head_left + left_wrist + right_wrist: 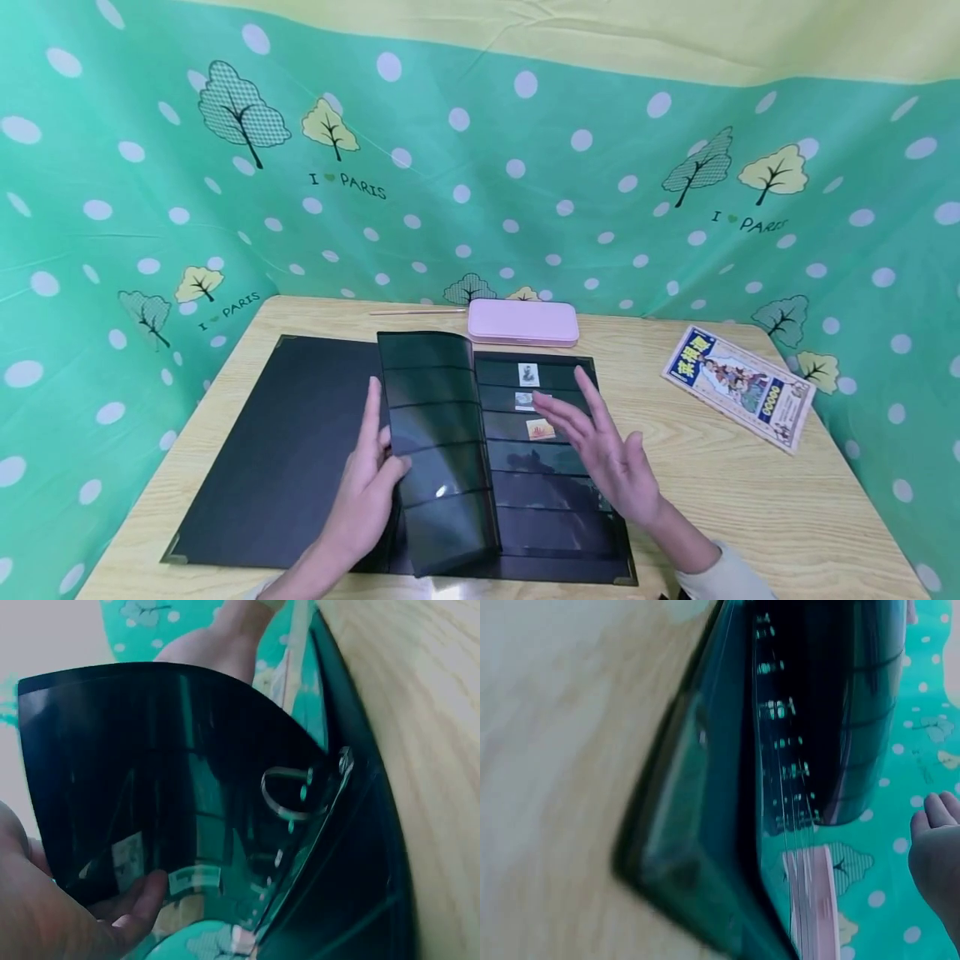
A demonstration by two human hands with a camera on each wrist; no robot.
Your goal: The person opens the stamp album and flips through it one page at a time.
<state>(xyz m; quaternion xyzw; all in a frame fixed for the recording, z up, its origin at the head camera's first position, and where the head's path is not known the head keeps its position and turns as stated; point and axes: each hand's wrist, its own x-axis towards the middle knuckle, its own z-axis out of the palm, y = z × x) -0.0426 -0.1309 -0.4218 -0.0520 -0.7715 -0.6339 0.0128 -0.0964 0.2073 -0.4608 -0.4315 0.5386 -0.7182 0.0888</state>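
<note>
A black stamp album lies spread on the table, its bare left cover (300, 442) flat. My left hand (360, 492) grips the outer edge of one dark pocket page (442, 417), thumb on the near face, and the page stands raised and bowed. In the left wrist view that curved page (142, 765) fills the middle, with a metal binder ring (274, 795) near its inner edge. Over the right-hand page (555, 533) my right hand (618, 467) is held with fingers extended and nothing in it. Three small stamps (528, 375) sit in the upper strips there.
Behind the album stand a pink pencil case (522, 323) and a thin stick (416, 312). A printed booklet (738, 387) lies at the right of the wooden table (750, 508). A green dotted cloth (480, 150) hangs around the back and sides.
</note>
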